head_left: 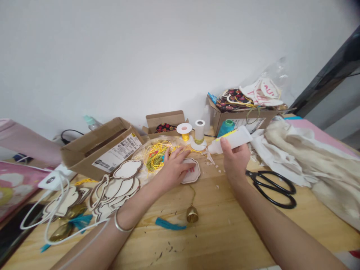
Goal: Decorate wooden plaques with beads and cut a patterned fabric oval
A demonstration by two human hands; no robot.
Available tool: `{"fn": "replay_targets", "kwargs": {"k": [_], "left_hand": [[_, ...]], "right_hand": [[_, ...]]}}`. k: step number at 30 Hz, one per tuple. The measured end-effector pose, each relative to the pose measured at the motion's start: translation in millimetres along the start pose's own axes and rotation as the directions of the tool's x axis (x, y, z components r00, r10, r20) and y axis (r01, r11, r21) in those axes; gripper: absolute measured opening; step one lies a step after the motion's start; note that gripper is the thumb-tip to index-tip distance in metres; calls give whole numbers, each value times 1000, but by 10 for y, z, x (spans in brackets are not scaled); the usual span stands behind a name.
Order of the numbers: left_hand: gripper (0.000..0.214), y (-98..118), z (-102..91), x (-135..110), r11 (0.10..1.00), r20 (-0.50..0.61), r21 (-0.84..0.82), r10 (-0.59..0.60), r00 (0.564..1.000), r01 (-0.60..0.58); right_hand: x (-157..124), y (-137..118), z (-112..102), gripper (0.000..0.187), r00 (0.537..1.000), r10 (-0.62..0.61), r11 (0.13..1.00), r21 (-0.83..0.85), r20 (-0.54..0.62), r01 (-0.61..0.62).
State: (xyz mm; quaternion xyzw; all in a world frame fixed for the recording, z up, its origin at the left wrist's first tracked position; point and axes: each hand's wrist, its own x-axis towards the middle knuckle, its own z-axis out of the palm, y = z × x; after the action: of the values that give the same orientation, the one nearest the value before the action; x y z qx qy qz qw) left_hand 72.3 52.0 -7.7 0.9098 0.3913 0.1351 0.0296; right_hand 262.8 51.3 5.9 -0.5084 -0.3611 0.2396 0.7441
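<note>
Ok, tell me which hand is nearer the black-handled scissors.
Right. The right hand, raised and gripping a white squeeze bottle, is just left of the black-handled scissors and not touching them. The left hand rests much farther left, with the right hand between it and them.

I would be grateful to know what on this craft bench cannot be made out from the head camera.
In the head view:
The wooden plaque: its red marking is partly covered by the left hand.
The white squeeze bottle: its lower side is hidden by the right hand.
The shipping label on the cardboard box: print too small to read.
The pink printed sheet: cut off by the left edge.
</note>
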Motion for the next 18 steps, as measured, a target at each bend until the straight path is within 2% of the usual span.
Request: {"fn": "replay_targets", "kwargs": {"k": [4,7,9,11,13,15,18], "left_hand": [[42,-1,-100,-13,998,-57,-59,-11,998,7],[37,-56,-267,-52,991,-196,-137,-32,980,5],[31,-146,-398,-93,983,-288,-180,-84,954,32],[26,-283,-506,-144,970,-323,-210,-189,927,124],[23,-446,-558,-197,942,-288,-213,-313,905,258],[27,-596,-543,-231,919,-185,-175,-382,905,352],[28,-722,-435,-199,951,-35,-104,-297,954,293]], "right_hand": [[6,8,-10,37,1000,-1,1000,1,-13,1],[19,38,-26,37,1000,2,1000,4,-24,-2],[25,61,-36,39,999,18,999,28,-36,-17],[25,73,-40,42,998,36,998,46,-56,-33],[16,68,-34,43,996,41,998,44,-74,-38],[-1,48,-21,42,996,39,999,34,-79,-37],[-28,13,5,42,997,50,998,36,-61,-48]]}}
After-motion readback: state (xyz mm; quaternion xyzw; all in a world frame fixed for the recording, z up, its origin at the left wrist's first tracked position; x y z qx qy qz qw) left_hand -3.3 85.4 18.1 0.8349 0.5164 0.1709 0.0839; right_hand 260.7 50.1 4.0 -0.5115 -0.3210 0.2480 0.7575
